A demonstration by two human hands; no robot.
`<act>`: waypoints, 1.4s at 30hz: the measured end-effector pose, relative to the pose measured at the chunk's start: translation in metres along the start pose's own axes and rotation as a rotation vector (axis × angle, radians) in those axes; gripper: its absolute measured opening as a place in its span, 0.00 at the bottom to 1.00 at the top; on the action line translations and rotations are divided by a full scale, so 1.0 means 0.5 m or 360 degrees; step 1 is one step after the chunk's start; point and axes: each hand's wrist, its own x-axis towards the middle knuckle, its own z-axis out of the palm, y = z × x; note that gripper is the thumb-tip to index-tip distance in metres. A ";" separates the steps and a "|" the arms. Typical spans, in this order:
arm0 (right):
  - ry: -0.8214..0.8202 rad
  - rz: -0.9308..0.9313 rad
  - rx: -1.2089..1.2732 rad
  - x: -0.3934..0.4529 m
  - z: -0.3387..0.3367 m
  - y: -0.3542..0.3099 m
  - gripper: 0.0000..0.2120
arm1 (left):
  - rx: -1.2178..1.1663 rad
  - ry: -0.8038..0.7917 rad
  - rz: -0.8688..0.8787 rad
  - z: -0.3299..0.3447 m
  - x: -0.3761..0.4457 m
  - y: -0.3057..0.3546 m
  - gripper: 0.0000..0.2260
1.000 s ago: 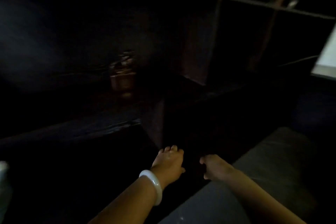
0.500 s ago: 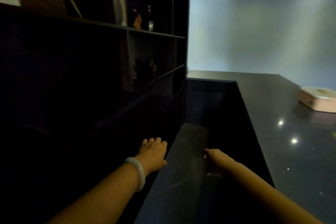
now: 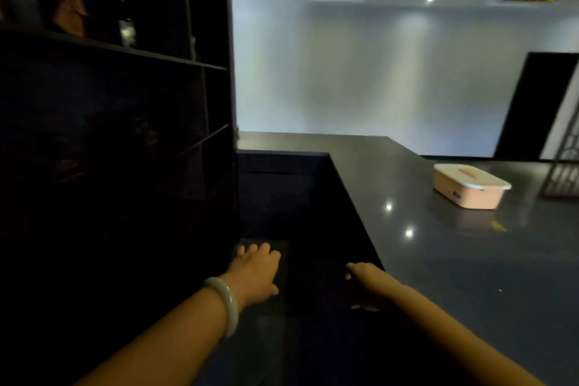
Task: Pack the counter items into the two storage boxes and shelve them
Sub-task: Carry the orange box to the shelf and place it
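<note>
The view has been swung within the last second from the dark shelf (image 3: 103, 122) toward the counter (image 3: 445, 260), where a lidded pink storage box (image 3: 470, 186) is seen, well apart from both hands. The left hand (image 3: 255, 273) is loosely open and empty; the right hand (image 3: 368, 280) is curled, holding nothing visible. That box is probably fetched next
</note>
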 end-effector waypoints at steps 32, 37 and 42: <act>0.0054 0.0789 -0.0078 1.206 -0.410 0.341 0.16 | 0.0031 0.0063 0.1012 -0.007 1.555 -0.029 0.26; 0.0100 0.1095 -0.0021 1.213 -0.432 0.439 0.16 | 0.0036 0.0126 0.1314 -0.006 1.690 0.064 0.25; 0.0208 0.1367 0.0021 1.205 -0.462 0.559 0.20 | 0.0021 0.0174 0.1554 -0.016 1.803 0.178 0.25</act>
